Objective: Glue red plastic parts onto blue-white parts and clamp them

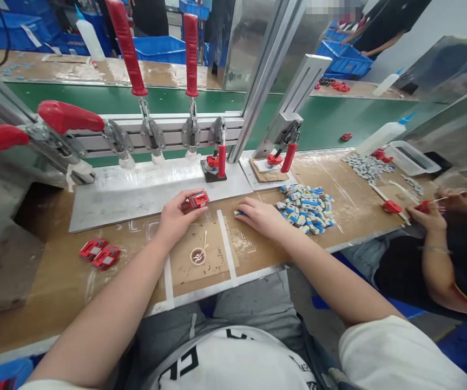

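Note:
My left hand (179,215) is closed on a red toy car body (199,200), held just in front of the metal plate (115,200). My right hand (262,215) rests low over the table, its fingers closed on a small blue-and-yellow block (238,213), mostly hidden under the fingertips. Right beside that hand spreads a pile of small blue, yellow and white blocks (308,208). Between my forearms a small cup of brown liquid (197,256) stands on a cardboard sheet (184,273), with a cotton swab (205,239) by it. Two red parts (100,253) lie to the left.
Toggle clamps with red handles (191,54) line a metal frame behind the plate; one clamp (222,160) presses on a red part. To the right, a co-worker's hands (430,216) hold a red part near grey pieces (369,168), a white bottle (383,135) and a clear tray (414,158).

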Motion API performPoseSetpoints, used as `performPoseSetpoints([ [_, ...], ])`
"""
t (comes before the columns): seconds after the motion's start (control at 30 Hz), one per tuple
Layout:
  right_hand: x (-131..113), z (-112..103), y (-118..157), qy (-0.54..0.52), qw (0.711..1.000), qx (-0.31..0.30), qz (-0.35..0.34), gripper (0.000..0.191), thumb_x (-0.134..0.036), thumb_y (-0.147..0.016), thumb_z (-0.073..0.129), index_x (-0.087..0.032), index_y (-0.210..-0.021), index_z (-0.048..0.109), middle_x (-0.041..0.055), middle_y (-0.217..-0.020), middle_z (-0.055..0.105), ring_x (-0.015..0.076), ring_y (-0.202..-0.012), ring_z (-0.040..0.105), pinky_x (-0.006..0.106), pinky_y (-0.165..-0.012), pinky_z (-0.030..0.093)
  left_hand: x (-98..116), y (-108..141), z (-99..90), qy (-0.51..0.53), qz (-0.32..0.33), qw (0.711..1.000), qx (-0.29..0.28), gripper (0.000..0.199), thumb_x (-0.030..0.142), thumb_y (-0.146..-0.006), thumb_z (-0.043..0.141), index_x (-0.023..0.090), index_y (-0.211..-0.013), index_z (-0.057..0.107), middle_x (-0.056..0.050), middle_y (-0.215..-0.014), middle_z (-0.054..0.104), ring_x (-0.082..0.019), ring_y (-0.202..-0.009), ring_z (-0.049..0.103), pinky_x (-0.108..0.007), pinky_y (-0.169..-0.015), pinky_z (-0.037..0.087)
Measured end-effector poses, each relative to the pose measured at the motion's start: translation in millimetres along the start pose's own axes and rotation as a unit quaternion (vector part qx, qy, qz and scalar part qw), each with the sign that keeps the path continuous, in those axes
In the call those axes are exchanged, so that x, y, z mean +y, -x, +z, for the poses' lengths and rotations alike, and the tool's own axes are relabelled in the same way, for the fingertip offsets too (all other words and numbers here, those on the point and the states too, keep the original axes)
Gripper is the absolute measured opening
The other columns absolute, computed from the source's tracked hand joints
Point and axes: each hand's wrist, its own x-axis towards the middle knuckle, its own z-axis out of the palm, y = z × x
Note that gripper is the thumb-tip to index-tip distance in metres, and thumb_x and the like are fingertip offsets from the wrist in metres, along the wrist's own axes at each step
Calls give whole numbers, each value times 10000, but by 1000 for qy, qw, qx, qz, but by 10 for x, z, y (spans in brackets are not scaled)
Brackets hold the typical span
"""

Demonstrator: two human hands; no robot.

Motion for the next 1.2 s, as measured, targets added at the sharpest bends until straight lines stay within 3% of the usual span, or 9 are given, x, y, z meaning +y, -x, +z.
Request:
performPoseSetpoints([
  [0.2, 73, 186, 44, -41, 994, 62, -78, 306, -306, -1139, 538, -159, -1320, 736, 164, -1238, 756, 297, -1075, 704, 459, -958, 616, -39, -4, 20, 57, 7, 998, 31, 578, 357, -729, 958, 193, -1183, 639, -99, -1160, 795, -236, -1052, 774, -414, -1007, 616],
  [0.33, 111, 220, -8, -227, 968, 106, 7, 313, -403, -1088, 646, -198, -1285, 776, 144, -1187, 780, 304, -1080, 724, 508, -1016, 615, -71, -3, 1, 38, 19, 999, 14, 515, 412, -745, 950, 179, -1135, 707, -85, -1088, 791, -239, -1033, 756, -399, -979, 606],
  [0.4, 15, 230, -75, -389, 904, 150, 99, 347, -487, -1010, 756, -240, -1250, 795, 99, -1183, 789, 279, -1062, 744, 486, -1017, 629, -83, 1, -11, 20, 23, 1000, -5, 542, 441, -768, 936, 195, -1206, 732, -82, -1120, 785, -235, -1039, 740, -393, -982, 593],
  [0.53, -263, 184, -275, -670, 693, 190, 186, 498, -554, -813, 938, -277, -1208, 813, 57, -1181, 799, 248, -1045, 774, 479, -1052, 640, -97, 11, -20, 13, 43, 998, -42, 631, 499, -905, 817, 245, -1452, 632, -81, -1214, 753, -215, -1076, 705, -359, -963, 576],
  [0.67, -432, 87, -460, -751, 616, 171, 165, 463, -507, -762, 990, -299, -1145, 836, 37, -1115, 811, 237, -1000, 796, 494, -1067, 642, -99, 19, -14, 54, 55, 995, -56, 576, 543, -996, 696, 218, -1453, 561, -106, -1225, 719, -201, -1023, 695, -309, -823, 575],
  [0.77, -492, 29, -525, -731, 644, 170, 149, 413, -481, -793, 975, -295, -1137, 843, 38, -1079, 816, 244, -975, 802, 495, -1021, 663, -73, 22, -23, 50, 67, 995, -45, 528, 539, -989, 713, 216, -1392, 599, -111, -1266, 698, -198, -1039, 683, -300, -839, 562],
  [0.87, -527, -47, -528, -634, 732, 222, 110, 336, -437, -855, 932, -296, -1148, 845, 40, -1127, 808, 232, -1020, 785, 445, -983, 678, -29, 19, -44, 65, 42, 996, -48, 558, 559, -973, 728, 224, -1406, 619, -96, -1225, 698, -176, -953, 672, -288, -801, 554],
  [1.0, -511, -189, -526, -431, 856, 283, -28, 227, -343, -985, 814, -289, -1205, 825, 53, -1199, 792, 217, -1087, 762, 393, -965, 678, 2, 3, -58, 132, -71, 984, -92, 560, 654, -1006, 616, 173, -1288, 676, -7, -764, 608, -117, -595, 520, -250, -564, 440],
  [1.2, -438, -241, -618, -250, 930, 191, -188, 234, -335, -1119, 607, -261, -1230, 799, 92, -1275, 776, 251, -1176, 752, 467, -1037, 658, 14, -3, -1, 160, -164, 971, -64, 546, 721, -903, 694, 202, -813, 549, 64, -565, 371, -78, -442, 286, -232, -431, 237],
])
